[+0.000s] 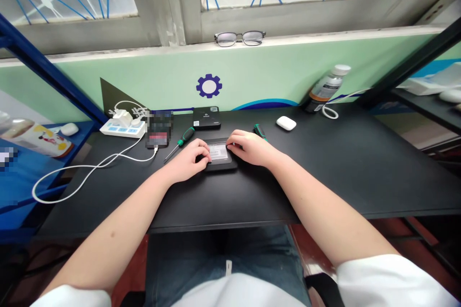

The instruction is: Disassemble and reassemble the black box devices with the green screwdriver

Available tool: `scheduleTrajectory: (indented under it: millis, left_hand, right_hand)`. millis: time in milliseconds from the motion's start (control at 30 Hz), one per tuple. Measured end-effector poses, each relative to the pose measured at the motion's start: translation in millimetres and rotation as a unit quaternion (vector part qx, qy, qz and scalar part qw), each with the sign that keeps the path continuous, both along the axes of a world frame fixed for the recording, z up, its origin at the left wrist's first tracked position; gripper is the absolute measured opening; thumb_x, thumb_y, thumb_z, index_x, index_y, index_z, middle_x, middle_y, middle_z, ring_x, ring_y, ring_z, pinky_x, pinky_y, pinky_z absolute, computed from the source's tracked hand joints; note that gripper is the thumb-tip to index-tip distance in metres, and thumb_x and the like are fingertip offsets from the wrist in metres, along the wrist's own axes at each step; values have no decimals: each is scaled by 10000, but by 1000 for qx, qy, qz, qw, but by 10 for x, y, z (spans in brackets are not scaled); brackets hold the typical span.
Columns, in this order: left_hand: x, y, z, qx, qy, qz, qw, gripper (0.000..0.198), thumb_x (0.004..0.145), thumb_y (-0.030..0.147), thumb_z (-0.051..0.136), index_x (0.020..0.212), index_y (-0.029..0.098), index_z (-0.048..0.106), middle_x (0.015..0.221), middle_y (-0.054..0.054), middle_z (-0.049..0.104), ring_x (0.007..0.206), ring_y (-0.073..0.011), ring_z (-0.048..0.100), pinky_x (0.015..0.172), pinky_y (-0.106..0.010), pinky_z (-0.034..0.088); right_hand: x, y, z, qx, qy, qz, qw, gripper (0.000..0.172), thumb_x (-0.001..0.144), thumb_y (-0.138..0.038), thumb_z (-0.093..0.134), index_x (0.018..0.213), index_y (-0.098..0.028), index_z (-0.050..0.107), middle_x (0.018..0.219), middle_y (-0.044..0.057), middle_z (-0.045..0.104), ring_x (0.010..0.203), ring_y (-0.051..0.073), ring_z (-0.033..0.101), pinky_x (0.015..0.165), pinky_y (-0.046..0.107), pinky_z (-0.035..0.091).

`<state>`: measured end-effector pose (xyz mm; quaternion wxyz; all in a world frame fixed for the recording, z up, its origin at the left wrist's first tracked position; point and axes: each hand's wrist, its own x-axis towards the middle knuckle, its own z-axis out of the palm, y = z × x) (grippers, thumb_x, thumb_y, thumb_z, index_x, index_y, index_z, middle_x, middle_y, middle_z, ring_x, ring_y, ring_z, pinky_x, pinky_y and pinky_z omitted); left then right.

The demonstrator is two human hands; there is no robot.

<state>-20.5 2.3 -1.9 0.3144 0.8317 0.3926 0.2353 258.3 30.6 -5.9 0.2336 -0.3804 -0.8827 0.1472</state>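
Note:
A flat silver drive with a white label point(218, 152) lies in a black open case point(222, 165) in the middle of the desk. My left hand point(189, 159) has its fingers curled, with thumb and fingertips at the drive's left edge. From the other side, my right hand point(252, 146) bends its fingers down onto the right edge of the drive and case. Fingertips partly hide both edges. A green-and-black screwdriver point(186, 135) lies left of the case, and another green-handled tool point(260, 130) is partly hidden behind my right hand.
Behind the case sits a small black box point(206, 118). To the left are a phone point(159, 129) on a white cable and a power strip point(123, 127). A white earbud case point(286, 123) and a bottle point(327, 88) stand right. Glasses point(239, 38) rest on the sill.

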Motion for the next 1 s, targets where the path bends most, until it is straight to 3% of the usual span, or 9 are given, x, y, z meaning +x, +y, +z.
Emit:
scheduleTrajectory:
  millis: [300, 467, 667, 800, 900, 1000]
  left_hand:
    - [-35, -7, 35, -24, 25, -11, 999, 181, 976, 322, 576, 910, 230, 718, 1222, -70, 614, 1039, -211, 681, 997, -412, 577]
    - [-42, 0, 7, -8, 22, -13, 1000, 142, 961, 302, 609, 927, 235, 729, 1228, -69, 621, 1117, -226, 675, 1046, -425, 562]
    - [-97, 22, 42, 37, 14, 39, 998, 171, 970, 275, 590, 956, 234, 755, 1193, -78, 637, 1065, -228, 686, 956, -409, 599]
    - [-139, -36, 108, 95, 56, -38, 993, 242, 988, 202, 527, 1059, 244, 754, 1154, -82, 646, 1050, -227, 673, 948, -398, 587]
    - [-155, -55, 120, 125, 71, -47, 989, 357, 972, 122, 460, 1144, 238, 750, 1177, -97, 649, 1057, -229, 672, 955, -397, 586]
    - [-153, -41, 87, 166, 105, -20, 980, 377, 973, 111, 447, 1180, 227, 741, 1233, -120, 655, 1144, -268, 658, 1036, -459, 567]
  right_hand:
    - [-1, -9, 9, -15, -1, -3, 1000, 143, 1025, -246, 593, 1003, -213, 730, 1045, 77, 698, 796, 177, 666, 777, 317, 544]
    - [-1, -11, 10, -18, -3, -4, 1000, 140, 1025, -245, 593, 1011, -206, 727, 1058, 82, 696, 797, 177, 664, 785, 322, 543]
    - [0, -17, 36, -21, -9, -5, 1000, 146, 1026, -251, 588, 1010, -204, 725, 1068, 86, 702, 810, 185, 674, 784, 330, 544]
    - [10, -8, 36, -10, -11, -10, 1000, 160, 1025, -246, 575, 1004, -208, 729, 1047, 90, 719, 840, 204, 685, 779, 341, 543]
    - [48, 33, 60, 21, -4, -87, 996, 167, 1017, -264, 581, 984, -208, 735, 1036, 114, 743, 934, 265, 700, 834, 398, 552]
    - [153, 108, 121, 26, -2, -257, 966, 191, 1004, -315, 600, 1003, -189, 743, 1094, 165, 748, 1068, 348, 691, 946, 493, 550]
